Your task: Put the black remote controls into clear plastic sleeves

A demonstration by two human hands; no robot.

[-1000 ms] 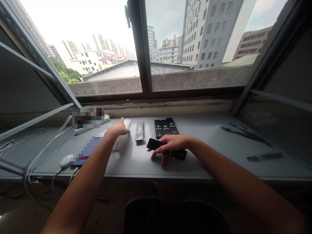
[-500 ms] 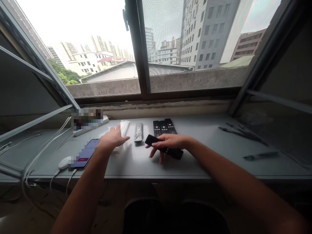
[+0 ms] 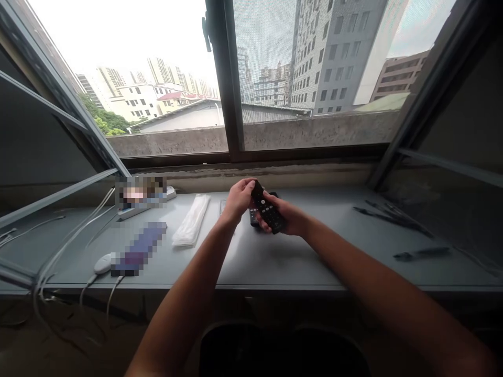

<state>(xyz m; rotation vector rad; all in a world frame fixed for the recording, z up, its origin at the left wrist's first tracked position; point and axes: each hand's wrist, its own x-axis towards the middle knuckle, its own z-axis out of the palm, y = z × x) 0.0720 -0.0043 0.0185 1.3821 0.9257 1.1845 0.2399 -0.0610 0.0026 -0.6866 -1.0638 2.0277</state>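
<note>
A black remote control [image 3: 269,210] is held between both hands, buttons facing up and tilted. My right hand [image 3: 288,213] wraps round its lower right part, with the thumb along the edge. My left hand [image 3: 240,198] pinches its upper end. Behind and below the held remote, other black remotes [image 3: 254,219] lie on the table, mostly hidden by my hands. A remote in clear wrapping [image 3: 222,205] shows only in part behind my left wrist. Left of that lies a stack of white plastic sleeves [image 3: 192,222].
On the left, a phone [image 3: 141,248], blurred out, lies near a white round charger [image 3: 102,263] with cables. A white power strip [image 3: 171,192] stands behind. Black pens or cables [image 3: 393,217] and a small dark packet [image 3: 422,254] lie right. The table's front edge [image 3: 251,287] runs below my arms.
My left hand has moved right from the white sleeves to the remote's upper end. My right hand has raised the remote and turned its buttons up.
</note>
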